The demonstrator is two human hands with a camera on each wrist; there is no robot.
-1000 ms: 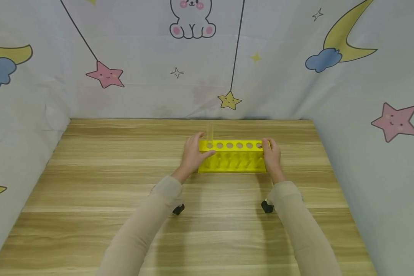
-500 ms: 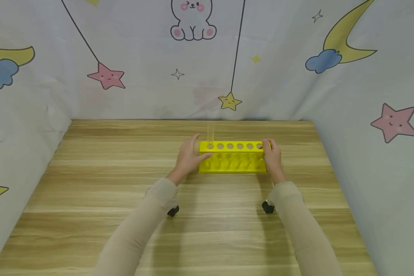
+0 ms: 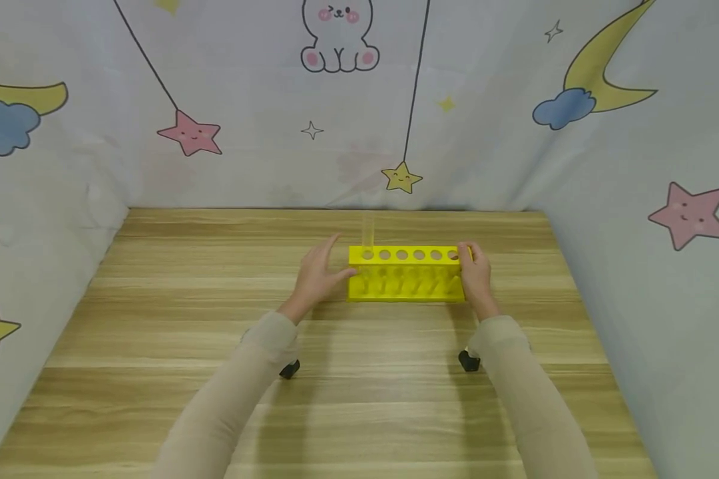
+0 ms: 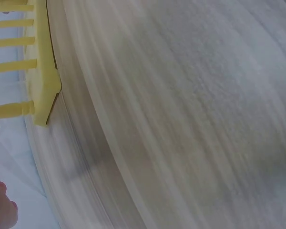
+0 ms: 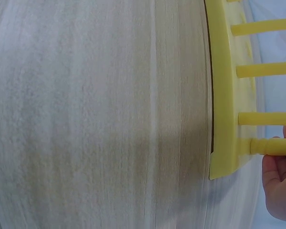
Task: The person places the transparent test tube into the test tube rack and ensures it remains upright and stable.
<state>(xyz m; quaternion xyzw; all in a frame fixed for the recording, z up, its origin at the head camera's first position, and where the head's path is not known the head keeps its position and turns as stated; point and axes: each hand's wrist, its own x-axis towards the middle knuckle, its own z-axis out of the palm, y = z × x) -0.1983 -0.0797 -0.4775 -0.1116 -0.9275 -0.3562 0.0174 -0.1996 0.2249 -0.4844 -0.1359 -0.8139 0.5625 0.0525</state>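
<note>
A yellow test tube rack (image 3: 406,290) stands upright on the wooden table, with a row of round holes along its top and pegs below. One clear test tube (image 3: 368,233) rises from the leftmost hole. My right hand (image 3: 475,274) grips the rack's right end; in the right wrist view its fingers (image 5: 271,167) curl about the end post. Off the rack's left end, my left hand (image 3: 316,276) has its thumb and fingers spread, with the thumb tip right at the rack's edge. The left wrist view shows that hand (image 4: 1,205) apart from the rack's corner.
The wooden table (image 3: 371,399) reaches a white curtain (image 3: 263,159) printed with stars, moons and clouds at the back and sides. A dark wrist-worn piece (image 3: 289,368) hangs under the left sleeve, and another dark piece (image 3: 469,360) under the right.
My left hand has let go of the rack's left end and moved left, its fingers spreading. The right hand keeps its grip. The rack and tube stay in place; the view shifts slightly.
</note>
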